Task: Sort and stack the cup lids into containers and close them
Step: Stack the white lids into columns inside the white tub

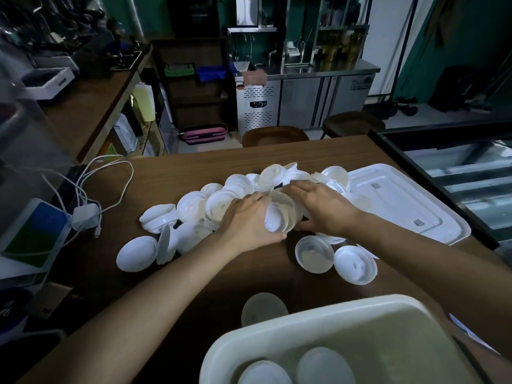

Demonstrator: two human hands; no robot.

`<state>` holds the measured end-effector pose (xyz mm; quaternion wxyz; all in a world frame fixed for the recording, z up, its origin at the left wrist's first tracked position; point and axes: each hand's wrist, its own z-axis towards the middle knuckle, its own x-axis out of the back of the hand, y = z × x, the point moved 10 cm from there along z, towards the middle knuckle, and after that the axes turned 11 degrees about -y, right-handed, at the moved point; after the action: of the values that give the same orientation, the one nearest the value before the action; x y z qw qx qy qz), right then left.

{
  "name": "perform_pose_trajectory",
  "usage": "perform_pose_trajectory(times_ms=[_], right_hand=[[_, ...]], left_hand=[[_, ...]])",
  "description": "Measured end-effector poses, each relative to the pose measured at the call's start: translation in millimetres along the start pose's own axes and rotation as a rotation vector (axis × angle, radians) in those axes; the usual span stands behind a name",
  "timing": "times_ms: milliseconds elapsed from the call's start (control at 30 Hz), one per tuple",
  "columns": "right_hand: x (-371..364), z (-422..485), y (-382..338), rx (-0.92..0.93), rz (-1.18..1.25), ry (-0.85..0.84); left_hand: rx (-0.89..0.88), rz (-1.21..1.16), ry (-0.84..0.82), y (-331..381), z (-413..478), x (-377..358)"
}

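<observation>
A heap of white cup lids [194,209] is spread over the middle of the brown table [194,167]. Between my two hands lies a sideways stack of lids [281,216]. My left hand [249,223] grips its left end, thumb curled under. My right hand [321,209] grips its right end from above. A white container [360,322] stands at the near edge with two lids [324,365] inside. A flat white container lid [401,200] lies at the right. A few single lids [314,253] lie in front of my hands.
White charging cables and an adapter [84,216] lie at the table's left edge beside a blue-green box [36,231]. One translucent lid [263,309] lies just behind the container. A glass display case [457,162] borders the table on the right. Two stools stand behind the table.
</observation>
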<state>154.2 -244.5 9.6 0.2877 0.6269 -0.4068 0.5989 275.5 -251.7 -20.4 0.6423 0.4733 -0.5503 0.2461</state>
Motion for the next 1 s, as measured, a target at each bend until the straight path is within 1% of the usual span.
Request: perform_pose_trajectory(times_ms=[167, 300, 367, 433, 533, 600, 733, 867, 1000], right_hand=[[5.7, -4.3, -2.4, 0.043, 0.03, 0.055], [15.2, -10.5, 1.9, 0.005, 0.189, 0.046], [20.0, -13.7, 0.5, 0.014, 0.262, 0.018], [28.4, -18.9, -4.8, 0.042, 0.328, 0.005], [43.1, -29.7, -12.5, 0.081, 0.478, 0.03], [54.7, -38.4, -22.7, 0.115, 0.528, 0.066], [78.2, -57.1, -45.4, 0.188, 0.524, 0.132], [94.6, -79.5, -58.6, 0.24, 0.593, 0.193], [94.0, -96.9, -65.2, 0.265, 0.642, 0.216]], left_hand=[[0.019, -0.121, 0.015, -3.7, -6.6, 5.7], [-0.002, -0.261, 0.051, -0.8, -17.7, 19.8], [-0.031, -0.301, 0.072, 4.1, -25.2, 31.2], [-0.05, -0.363, 0.047, 6.9, -32.2, 39.4], [-0.058, -0.595, -0.027, 6.1, -43.2, 44.7], [-0.06, -0.735, -0.05, 9.5, -52.1, 51.3], [-0.081, -0.788, -0.023, 22.9, -73.1, 70.2], [-0.11, -0.832, 0.019, 41.5, -97.0, 83.4], [-0.083, -0.897, 0.036, 55.2, -114.5, 81.4]])
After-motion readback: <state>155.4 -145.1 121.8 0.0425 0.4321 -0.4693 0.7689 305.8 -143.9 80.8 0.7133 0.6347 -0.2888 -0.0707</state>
